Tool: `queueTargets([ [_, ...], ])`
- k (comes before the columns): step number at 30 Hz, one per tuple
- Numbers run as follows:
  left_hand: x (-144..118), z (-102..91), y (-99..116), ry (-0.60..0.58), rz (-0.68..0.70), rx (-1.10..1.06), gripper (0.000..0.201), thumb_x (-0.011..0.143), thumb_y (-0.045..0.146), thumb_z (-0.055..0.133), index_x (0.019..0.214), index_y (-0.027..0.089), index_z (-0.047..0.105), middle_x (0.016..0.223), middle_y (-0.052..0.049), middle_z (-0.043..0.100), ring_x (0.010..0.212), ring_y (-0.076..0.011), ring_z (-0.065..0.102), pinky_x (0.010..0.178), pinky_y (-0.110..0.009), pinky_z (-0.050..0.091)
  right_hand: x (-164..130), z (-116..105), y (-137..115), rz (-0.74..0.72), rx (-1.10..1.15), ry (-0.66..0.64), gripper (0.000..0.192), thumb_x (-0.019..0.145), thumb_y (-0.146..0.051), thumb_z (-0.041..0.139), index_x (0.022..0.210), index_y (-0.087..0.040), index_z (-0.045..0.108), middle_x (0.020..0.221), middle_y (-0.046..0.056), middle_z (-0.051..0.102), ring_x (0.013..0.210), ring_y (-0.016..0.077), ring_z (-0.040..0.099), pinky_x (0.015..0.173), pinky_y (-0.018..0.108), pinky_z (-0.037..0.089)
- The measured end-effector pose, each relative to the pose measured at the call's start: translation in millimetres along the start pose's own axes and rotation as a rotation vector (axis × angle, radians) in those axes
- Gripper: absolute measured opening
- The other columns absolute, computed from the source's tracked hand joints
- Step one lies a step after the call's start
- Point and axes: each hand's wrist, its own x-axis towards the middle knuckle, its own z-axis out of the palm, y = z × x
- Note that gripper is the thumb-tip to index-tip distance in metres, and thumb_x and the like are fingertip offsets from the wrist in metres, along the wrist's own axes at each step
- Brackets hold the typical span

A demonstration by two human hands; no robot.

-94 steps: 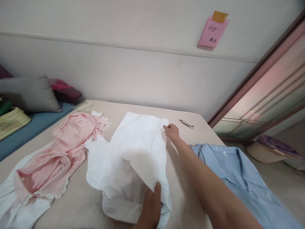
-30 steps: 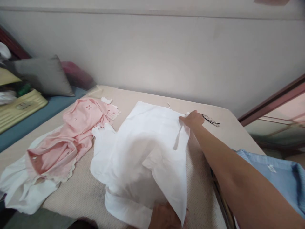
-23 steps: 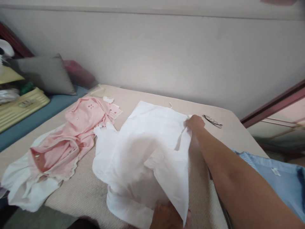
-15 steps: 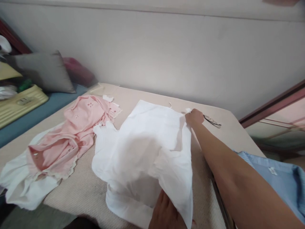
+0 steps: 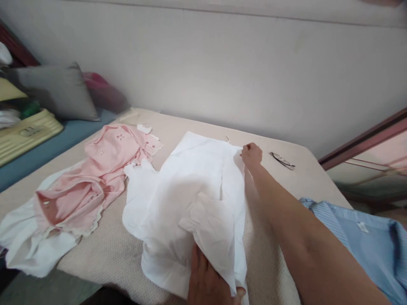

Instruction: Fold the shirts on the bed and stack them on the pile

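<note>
A white garment (image 5: 178, 186), seemingly a shirt, lies spread on a beige cloth-covered table (image 5: 280, 140). My right hand (image 5: 252, 154) reaches across to its far right corner and pinches the fabric there. Near the bottom of the view, my left hand (image 5: 208, 277) grips the garment's near right part. Its fingers are partly covered by a loose flap, and the thumb shows at the edge. The right side is turned inward, with wrinkles in the middle. A sleeve-like part sticks out to the left.
Left of the garment lies a pink dress (image 5: 108, 148) over white cloth (image 5: 38, 245). Eyeglasses (image 5: 282, 161) rest near my right hand. Light blue clothing (image 5: 359, 241) is at the right. A grey cushion (image 5: 60, 93) and yellow basket (image 5: 28, 131) sit at left; a wall (image 5: 206, 72) stands behind.
Both hands have moved a little to the left with the white garment's right side, which is now folded further in. The right hand is now farther from the eyeglasses.
</note>
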Motion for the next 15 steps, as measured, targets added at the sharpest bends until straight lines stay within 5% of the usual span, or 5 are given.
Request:
queueTargets([
  [8, 4.1, -9.1, 4.7, -0.017, -0.010, -0.196, 0.020, 0.084, 0.025, 0.066, 0.101, 0.016, 0.070, 0.100, -0.016, 0.071, 0.093, -0.0308, 0.066, 0.080, -0.044, 0.055, -10.3, 19.4, 21.4, 0.086, -0.031, 0.013, 0.041, 0.093, -0.049, 0.050, 0.106, -0.015, 0.069, 0.108, 0.020, 0.068, 0.104, 0.0328, 0.065, 0.089, 0.044, 0.052],
  [15, 14.4, -14.5, 5.5, -0.546, -0.703, -0.691, 0.026, 0.089, 0.022, 0.051, 0.110, 0.016, 0.066, 0.081, -0.007, 0.070, 0.069, -0.0190, 0.068, 0.058, -0.025, 0.050, -6.1, 20.1, 28.4, 0.063, -0.115, 0.038, 0.034, 0.097, -0.031, 0.045, 0.119, -0.012, 0.062, 0.113, 0.022, 0.066, 0.111, 0.0330, 0.064, 0.093, 0.046, 0.049],
])
